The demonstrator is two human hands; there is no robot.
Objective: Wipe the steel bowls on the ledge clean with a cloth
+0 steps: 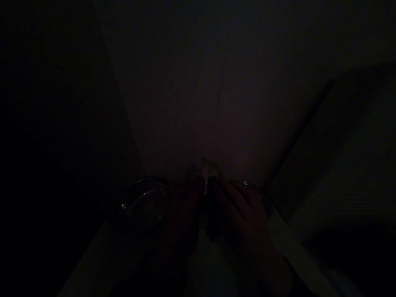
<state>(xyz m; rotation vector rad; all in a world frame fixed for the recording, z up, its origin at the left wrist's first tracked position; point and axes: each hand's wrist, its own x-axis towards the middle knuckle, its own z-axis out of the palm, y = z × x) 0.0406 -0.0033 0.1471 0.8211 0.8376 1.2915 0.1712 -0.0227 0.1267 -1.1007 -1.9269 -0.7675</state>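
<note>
Dull yellow in the gloom, a small object shows at the fingertips of the left hand and right hand, between a shiny-rimmed dish and another curved rim. I cannot tell whether either hand grips it.

In very dim light, a pale, flat work surface, table or shelf, widens toward the viewer between two slanting side edges. Toward its far left corner sits a round, shiny bowl with faint glints along its rim. Well apart, at the far right, a second shiny curved rim shows, mostly covered.
</note>
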